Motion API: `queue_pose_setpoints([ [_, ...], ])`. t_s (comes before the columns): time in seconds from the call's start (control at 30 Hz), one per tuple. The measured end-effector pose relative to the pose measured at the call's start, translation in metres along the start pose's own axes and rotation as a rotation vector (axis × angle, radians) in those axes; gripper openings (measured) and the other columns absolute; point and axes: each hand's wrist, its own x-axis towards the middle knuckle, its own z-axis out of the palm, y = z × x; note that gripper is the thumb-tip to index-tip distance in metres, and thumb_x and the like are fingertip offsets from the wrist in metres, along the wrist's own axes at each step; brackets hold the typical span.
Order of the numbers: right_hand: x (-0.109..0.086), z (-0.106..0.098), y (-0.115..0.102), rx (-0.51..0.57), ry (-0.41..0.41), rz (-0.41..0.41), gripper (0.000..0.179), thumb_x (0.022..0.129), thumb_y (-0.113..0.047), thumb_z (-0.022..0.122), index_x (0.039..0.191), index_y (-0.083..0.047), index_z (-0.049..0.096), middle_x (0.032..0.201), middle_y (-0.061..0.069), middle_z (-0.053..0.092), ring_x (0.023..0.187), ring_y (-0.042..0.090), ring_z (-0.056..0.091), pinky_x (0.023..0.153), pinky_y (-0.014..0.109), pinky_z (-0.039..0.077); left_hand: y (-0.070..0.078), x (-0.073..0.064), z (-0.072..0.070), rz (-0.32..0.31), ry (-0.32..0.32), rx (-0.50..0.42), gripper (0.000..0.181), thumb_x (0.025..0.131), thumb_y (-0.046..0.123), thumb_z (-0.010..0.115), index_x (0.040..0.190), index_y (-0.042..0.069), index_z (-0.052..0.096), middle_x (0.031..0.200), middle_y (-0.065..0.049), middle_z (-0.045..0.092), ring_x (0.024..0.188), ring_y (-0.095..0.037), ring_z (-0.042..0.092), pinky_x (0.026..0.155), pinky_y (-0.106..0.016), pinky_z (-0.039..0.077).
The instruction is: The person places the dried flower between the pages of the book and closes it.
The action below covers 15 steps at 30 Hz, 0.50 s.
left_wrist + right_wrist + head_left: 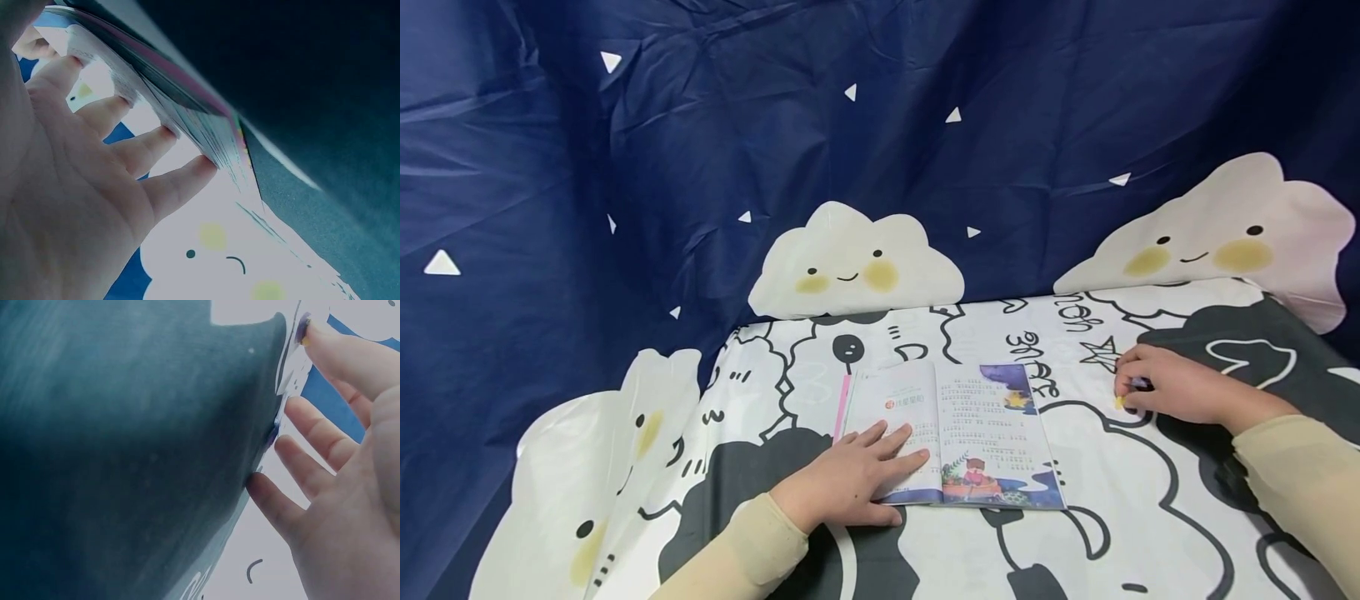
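An open picture book [977,425] lies flat on the cloth-covered table [1150,517] in the head view. My left hand [857,475] rests on its left page with straight, spread fingers. The left wrist view shows those fingertips [165,134] against the book's page edges [187,112]. My right hand [1157,387] is on the cloth to the right of the book, fingers bent over a thin purple pen [1120,402] with a yellow end. Thumb and fingertips [294,412] touch the pen [304,328] where it lies on the table.
The table cloth has black-and-white cartoon shapes. A dark blue backdrop [700,125] with white clouds hangs behind and to the left of the table. The table's left edge drops off near the book's left side.
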Motion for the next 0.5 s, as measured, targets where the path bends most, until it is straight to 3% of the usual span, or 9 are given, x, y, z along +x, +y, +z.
queue_pose_setpoints([
  [0.33, -0.002, -0.003, -0.011, 0.004, 0.065, -0.019, 0.027, 0.088, -0.014, 0.078, 0.076, -0.034, 0.063, 0.113, 0.005, 0.058, 0.111, 0.030, 0.056, 0.089, 0.049, 0.046, 0.000, 0.000, 0.000, -0.004, 0.000, -0.008, 0.083, 0.092, 0.060, 0.064, 0.161, 0.040, 0.023, 0.168, -0.004, 0.019, 0.150, -0.041, 0.023, 0.110, -0.061, 0.034],
  [0.5, 0.000, 0.001, -0.026, 0.022, 0.097, -0.072, 0.025, 0.089, -0.019, 0.079, 0.076, -0.033, 0.063, 0.113, 0.003, 0.059, 0.110, 0.029, 0.056, 0.087, 0.048, 0.046, 0.000, 0.001, 0.001, -0.010, -0.007, -0.018, 0.084, 0.092, 0.061, 0.064, 0.161, 0.041, 0.022, 0.168, -0.003, 0.017, 0.150, -0.040, 0.022, 0.111, -0.061, 0.033],
])
